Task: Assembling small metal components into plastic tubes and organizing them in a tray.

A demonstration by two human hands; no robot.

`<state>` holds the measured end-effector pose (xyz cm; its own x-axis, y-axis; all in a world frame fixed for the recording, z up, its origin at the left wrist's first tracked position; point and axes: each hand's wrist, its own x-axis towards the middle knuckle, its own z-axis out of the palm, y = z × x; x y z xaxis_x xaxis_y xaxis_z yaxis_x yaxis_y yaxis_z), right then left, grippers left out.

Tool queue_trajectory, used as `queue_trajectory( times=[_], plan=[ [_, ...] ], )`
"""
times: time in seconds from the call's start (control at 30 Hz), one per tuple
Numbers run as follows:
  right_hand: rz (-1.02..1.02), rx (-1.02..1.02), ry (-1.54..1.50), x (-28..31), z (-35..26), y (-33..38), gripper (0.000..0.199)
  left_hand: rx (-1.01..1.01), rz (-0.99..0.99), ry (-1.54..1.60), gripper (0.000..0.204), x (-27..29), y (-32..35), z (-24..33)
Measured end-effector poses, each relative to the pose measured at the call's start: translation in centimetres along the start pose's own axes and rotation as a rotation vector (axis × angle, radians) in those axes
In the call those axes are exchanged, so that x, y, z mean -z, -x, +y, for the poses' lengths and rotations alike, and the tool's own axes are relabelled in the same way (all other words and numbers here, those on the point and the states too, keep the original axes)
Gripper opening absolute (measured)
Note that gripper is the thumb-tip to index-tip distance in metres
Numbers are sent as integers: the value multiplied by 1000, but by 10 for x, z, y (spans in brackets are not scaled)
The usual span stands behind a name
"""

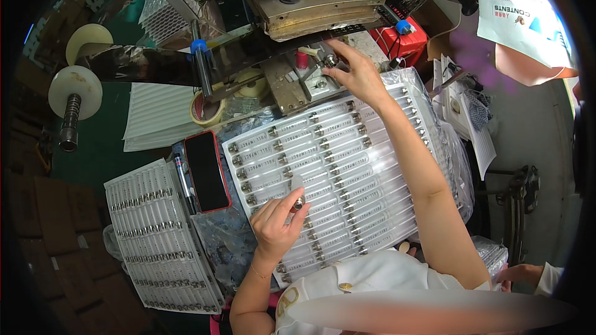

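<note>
Clear tube [297,191] pinched in my left hand [276,223] fingers above tray [397,229] near edge; I judge it light, slippery, rigid: grip metal cap end. Right hand [355,74] fingers closed on second tube [329,60] at press fixture [298,80].

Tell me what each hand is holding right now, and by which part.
Left hand: a clear tube, pinched at its metal-capped end. Right hand: fingertips on a small metal-capped piece at the press fixture; exact grip unclear.

I count two trays of clear tubes, one in front of me [347,174] and one at my left [158,236], one phone [207,170], one pen [182,177], one tape roll [205,110], and two white spools [76,90].
</note>
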<state>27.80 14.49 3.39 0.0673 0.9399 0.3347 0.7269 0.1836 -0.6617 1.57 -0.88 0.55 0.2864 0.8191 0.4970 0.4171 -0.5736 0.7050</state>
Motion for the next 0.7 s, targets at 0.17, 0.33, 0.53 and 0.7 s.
queue_trajectory(
  times=[0.17, 0.33, 0.53, 0.7],
  plan=[
    [-5, 133, 3, 1, 5, -1, 52, 3, -24, -40, 30, 0, -1, 2],
    [-14, 99, -12, 1, 4, -1, 52, 18, 7, 0, 32, 1, 0, 1],
    [-13, 80, -15, 0, 3, -1, 52, 1, 33, -37, 31, 3, 1, -2],
    [6, 100, -14, -1, 7, 0, 52, 20, 54, -37, 33, 2, 2, -5]
  ],
)
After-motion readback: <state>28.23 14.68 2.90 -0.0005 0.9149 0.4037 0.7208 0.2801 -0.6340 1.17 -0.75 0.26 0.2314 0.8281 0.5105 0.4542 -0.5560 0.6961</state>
